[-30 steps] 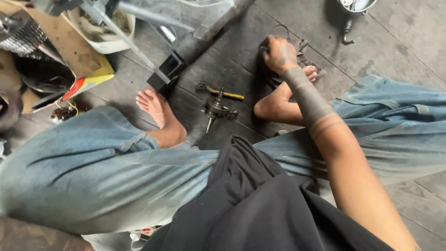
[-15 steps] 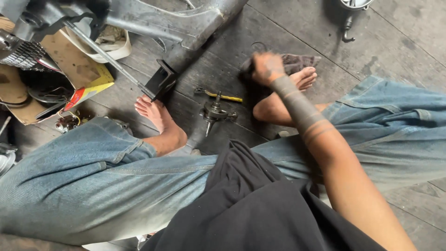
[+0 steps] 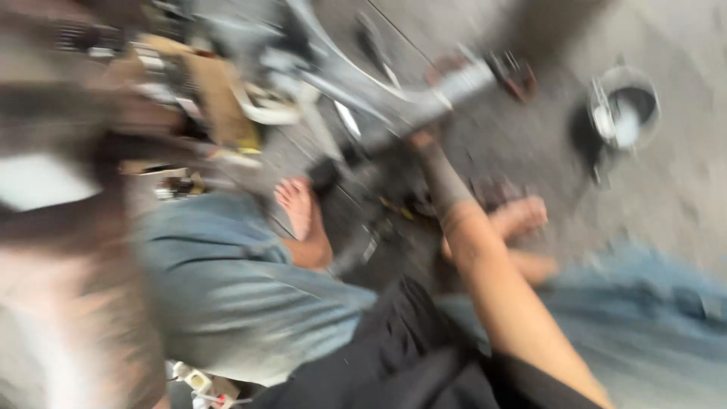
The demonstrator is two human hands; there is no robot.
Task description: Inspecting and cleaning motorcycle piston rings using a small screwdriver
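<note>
The picture is strongly blurred by motion. My right arm stretches forward from the lower right, its forearm smeared dark. My right hand [image 3: 422, 141] is up against a long grey metal part [image 3: 394, 102] that slants across the floor. Blur hides whether the fingers grip it. My left hand does not show. I sit on the floor in blue jeans [image 3: 227, 288] and a black shirt, with bare feet [image 3: 301, 212] on a dark mat [image 3: 394, 227]. Small tools [image 3: 379, 235] lie on the mat between my feet.
A round metal object [image 3: 622, 113] stands on the grey floor at the upper right. Cardboard and machine parts [image 3: 204, 98] crowd the upper left. A big blurred brown shape [image 3: 76, 303] fills the left edge. Small white bits [image 3: 201, 379] lie by my thigh.
My right hand has moved from beside my right foot up and away to the grey metal part. The camera has swung, and the view is now blurred.
</note>
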